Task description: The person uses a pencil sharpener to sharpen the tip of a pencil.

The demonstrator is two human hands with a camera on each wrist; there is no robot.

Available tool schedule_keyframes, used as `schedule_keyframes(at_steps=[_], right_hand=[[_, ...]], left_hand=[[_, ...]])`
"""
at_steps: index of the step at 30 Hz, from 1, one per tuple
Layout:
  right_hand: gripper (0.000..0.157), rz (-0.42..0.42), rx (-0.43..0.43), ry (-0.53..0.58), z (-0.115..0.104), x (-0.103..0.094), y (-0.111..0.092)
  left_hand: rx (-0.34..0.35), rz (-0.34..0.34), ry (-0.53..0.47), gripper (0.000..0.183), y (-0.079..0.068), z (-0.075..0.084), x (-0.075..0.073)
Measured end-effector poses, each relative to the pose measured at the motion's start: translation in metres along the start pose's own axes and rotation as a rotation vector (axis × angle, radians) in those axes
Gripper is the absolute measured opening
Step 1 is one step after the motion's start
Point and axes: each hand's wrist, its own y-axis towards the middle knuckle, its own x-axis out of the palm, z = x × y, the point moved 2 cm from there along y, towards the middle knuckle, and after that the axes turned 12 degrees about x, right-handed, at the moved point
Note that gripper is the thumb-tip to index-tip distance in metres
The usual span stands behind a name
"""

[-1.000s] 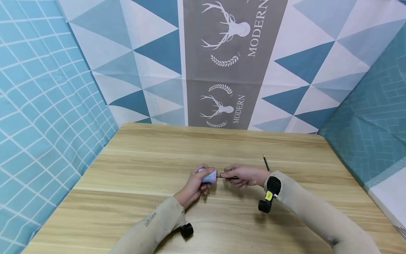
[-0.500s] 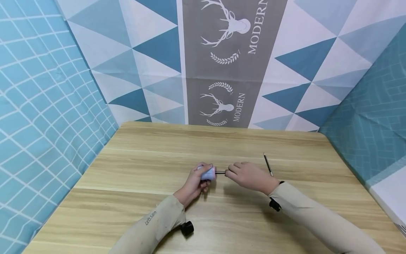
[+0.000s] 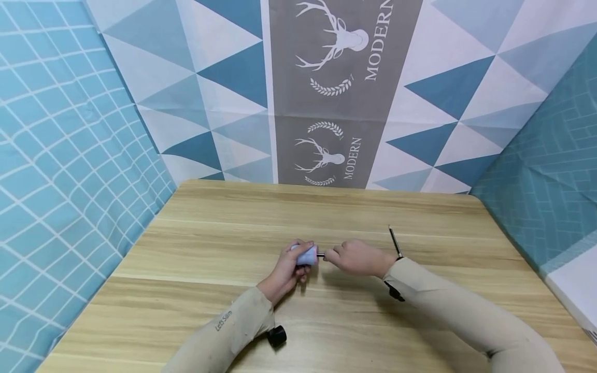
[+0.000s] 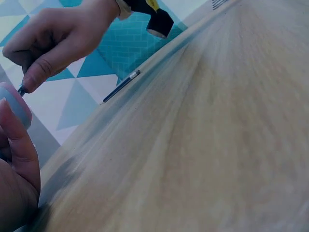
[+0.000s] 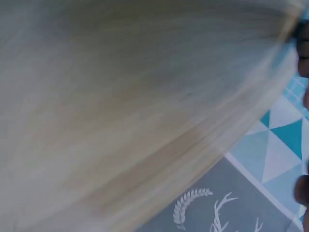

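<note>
My left hand (image 3: 285,269) grips a small lavender pencil sharpener (image 3: 305,255) with a pink end, above the middle of the table. A short length of dark pencil (image 3: 320,254) sticks out of that pink end toward the right. My right hand (image 3: 358,257) pinches this pencil close to the sharpener, its fingers curled and covering most of the shaft. In the left wrist view, the thumb of my right hand (image 4: 63,43) lies along the pencil near the sharpener (image 4: 24,113). Only the edges of some fingers (image 5: 303,48) show in the right wrist view.
A second dark pencil (image 3: 394,240) lies on the wooden table (image 3: 224,228), just beyond my right wrist. Patterned sheets (image 3: 326,103) rise behind the table and along both sides. A white object (image 3: 573,290) stands at the right edge.
My right hand turns over on the pencil, from palm inward to knuckles up, then shifts left, closer to the sharpener. Less pencil shows between them than half a second ago. The left hand stays put.
</note>
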Motion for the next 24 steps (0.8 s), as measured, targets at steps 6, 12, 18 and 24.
schedule_keyframes(at_steps=[6, 12, 18, 24], right_hand=[[0.024, -0.282, 0.38, 0.614, 0.003, -0.003, 0.005], [0.03, -0.545, 0.826, 1.234, 0.008, -0.001, 0.004], [0.027, -0.749, 1.064, 1.794, 0.013, 0.01, -0.004], [0.023, -0.833, 1.055, 1.973, 0.014, 0.016, -0.007]], left_hand=[[0.009, -0.008, 0.007, 0.019, 0.0, 0.0, 0.0], [0.009, -0.01, 0.009, 0.019, 0.0, -0.001, 0.0], [0.009, -0.016, 0.014, 0.018, -0.001, -0.001, 0.002], [0.01, -0.03, 0.026, 0.017, -0.003, 0.0, 0.0]])
